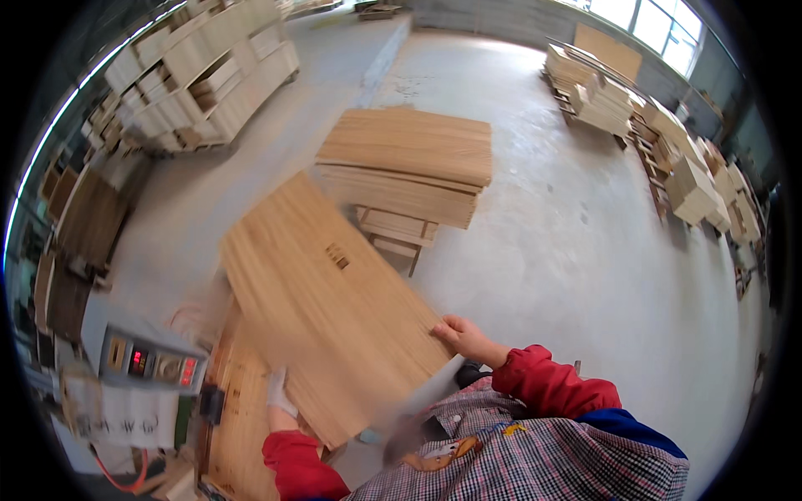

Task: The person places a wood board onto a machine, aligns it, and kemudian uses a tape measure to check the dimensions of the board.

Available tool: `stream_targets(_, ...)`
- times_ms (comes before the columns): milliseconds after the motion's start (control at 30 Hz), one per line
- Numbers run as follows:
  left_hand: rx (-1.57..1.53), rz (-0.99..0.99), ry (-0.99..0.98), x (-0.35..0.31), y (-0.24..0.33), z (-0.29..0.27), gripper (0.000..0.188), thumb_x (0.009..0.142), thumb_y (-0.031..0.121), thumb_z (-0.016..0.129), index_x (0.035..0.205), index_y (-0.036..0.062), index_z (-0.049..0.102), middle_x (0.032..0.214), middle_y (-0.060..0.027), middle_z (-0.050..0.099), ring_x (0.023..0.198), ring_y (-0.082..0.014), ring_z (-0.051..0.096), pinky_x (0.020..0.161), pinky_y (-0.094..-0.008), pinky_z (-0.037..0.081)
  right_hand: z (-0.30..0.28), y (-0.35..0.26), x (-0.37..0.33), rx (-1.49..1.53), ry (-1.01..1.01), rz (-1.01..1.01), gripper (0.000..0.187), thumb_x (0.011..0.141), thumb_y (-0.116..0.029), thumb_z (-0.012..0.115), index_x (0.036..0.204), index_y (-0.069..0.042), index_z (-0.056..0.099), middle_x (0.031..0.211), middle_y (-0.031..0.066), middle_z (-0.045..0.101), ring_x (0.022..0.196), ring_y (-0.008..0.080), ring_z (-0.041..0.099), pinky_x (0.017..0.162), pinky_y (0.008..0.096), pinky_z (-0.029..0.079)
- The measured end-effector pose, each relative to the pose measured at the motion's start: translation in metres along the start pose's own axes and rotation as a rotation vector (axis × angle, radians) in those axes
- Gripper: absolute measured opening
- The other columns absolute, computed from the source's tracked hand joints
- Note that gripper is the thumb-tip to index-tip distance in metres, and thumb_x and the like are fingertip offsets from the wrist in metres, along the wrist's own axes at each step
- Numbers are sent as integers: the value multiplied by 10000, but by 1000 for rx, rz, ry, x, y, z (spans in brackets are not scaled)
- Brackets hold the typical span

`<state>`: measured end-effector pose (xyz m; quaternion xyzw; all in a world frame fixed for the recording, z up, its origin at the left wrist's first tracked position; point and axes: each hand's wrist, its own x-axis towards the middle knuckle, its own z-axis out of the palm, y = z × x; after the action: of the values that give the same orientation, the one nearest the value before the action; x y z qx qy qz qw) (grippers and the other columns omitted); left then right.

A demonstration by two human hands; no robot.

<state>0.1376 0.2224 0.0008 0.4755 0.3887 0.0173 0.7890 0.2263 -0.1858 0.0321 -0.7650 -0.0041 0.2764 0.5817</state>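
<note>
Indoors, hand-held wooden panel (326,309), timber bench (242,409), grey floor (551,242), stacked boards (405,150).

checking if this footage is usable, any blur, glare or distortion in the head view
Head view: blur smears the tilted wooden board, worst toward its lower end; head view: the upper-right window is washed out; head view: fisheye bowing, with black corners.

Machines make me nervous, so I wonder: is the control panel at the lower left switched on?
On, it appears: the control panel shows glowing red readouts.
</note>
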Motion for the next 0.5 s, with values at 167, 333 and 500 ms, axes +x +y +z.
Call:
stream_targets(167, -287, 74, -210, -26, -16, 79, 485, 875, 277, 502, 1284, 53, 367, 1213, -130, 494, 1064, -279, 511, 869, -431, 453, -79, -12, 29, 31, -79, -106, 354, 891, -373, 498, 975, -40, 586, 801, -7, 571, 744, 87, 495, 665, 265, 426)
stream_targets(333, -307, 58, -166, -21, -24, 193, 482, 889, 316, 457, 1279, 46, 370, 1224, -144, 484, 1070, -316, 503, 875, -442, 447, -186, -25, 50, 211, -108, 5, 393, 879, -385, 507, 1011, -24, 587, 851, 60, 615, 806, 135, 545, 706, 297, 445)
stream_targets(500, -278, 23, -350, 37, 1, 300, 482, 906, 340, 408, 1293, 56, 363, 1247, -153, 470, 1099, -328, 486, 916, -465, 416, -286, -37, 91, 790, -257, -69, 528, 879, -472, 451, 1220, -70, 465, 1139, 64, 543, 1022, 182, 519, 853, 351, 423)
